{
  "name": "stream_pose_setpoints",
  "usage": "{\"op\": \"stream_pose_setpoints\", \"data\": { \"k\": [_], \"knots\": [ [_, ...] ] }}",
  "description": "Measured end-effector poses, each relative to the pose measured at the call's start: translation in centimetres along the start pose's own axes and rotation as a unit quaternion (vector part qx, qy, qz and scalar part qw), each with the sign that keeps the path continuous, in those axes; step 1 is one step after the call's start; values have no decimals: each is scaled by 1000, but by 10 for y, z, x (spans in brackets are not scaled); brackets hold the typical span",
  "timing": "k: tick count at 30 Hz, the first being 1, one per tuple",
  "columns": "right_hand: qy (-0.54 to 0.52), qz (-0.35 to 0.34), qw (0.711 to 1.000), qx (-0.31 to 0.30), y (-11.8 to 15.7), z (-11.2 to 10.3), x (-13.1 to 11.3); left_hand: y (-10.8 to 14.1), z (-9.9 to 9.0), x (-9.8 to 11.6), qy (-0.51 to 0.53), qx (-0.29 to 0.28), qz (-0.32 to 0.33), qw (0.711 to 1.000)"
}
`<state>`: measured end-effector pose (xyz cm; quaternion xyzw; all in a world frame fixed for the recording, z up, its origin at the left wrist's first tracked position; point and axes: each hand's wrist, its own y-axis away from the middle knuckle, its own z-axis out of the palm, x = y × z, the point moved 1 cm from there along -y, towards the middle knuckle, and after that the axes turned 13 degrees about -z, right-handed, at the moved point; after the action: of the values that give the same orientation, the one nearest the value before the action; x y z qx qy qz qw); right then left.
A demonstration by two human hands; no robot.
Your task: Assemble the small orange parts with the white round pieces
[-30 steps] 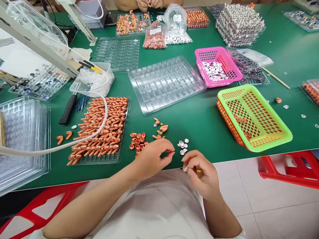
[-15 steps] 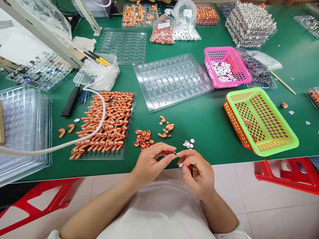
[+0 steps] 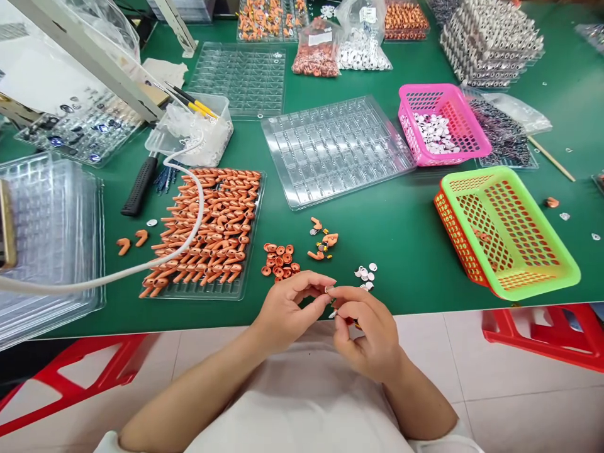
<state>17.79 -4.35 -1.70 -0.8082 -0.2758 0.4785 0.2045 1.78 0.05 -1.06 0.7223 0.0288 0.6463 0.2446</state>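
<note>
A green-topped table (image 3: 406, 233) stands over pale floor tiles (image 3: 519, 402), with what look like red stools (image 3: 542, 336) beneath.

Small-parts assembly workshop: green bench (image 3: 415, 233) crowded with clear blister trays (image 3: 335, 148), orange plastic pieces (image 3: 212, 226) at nine o'clock, sorting baskets (image 3: 507, 229) at three (pink and green), bagged stock (image 3: 363, 44) at twelve.

Bare green mat (image 3: 401, 233) ahead, orange caps (image 3: 279, 260) left, white discs (image 3: 365, 275) right
</note>
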Motion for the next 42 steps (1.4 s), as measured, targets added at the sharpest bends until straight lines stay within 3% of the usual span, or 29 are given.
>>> {"op": "stream_pose_setpoints", "data": {
  "k": [4, 10, 21, 33, 42],
  "knots": [
    [-14, 7, 1000, -7, 1, -1, -1, 0, -1, -1, -18, 12, -5, 1000],
    [-49, 132, 990, 20, -8, -14, 1, 1, 0, 2, -72, 15, 26, 997],
    [-51, 158, 985, -40, -13, -10, 6, 4, 3, 2, -175, 10, 107, 979],
    [-79, 186, 975, -94, -14, -14, 7, 4, 0, 2, -175, -29, 73, 982],
    [-119, 207, 966, -100, -16, -16, 6, 4, 0, 1, -145, -35, 59, 987]
  ]
}}
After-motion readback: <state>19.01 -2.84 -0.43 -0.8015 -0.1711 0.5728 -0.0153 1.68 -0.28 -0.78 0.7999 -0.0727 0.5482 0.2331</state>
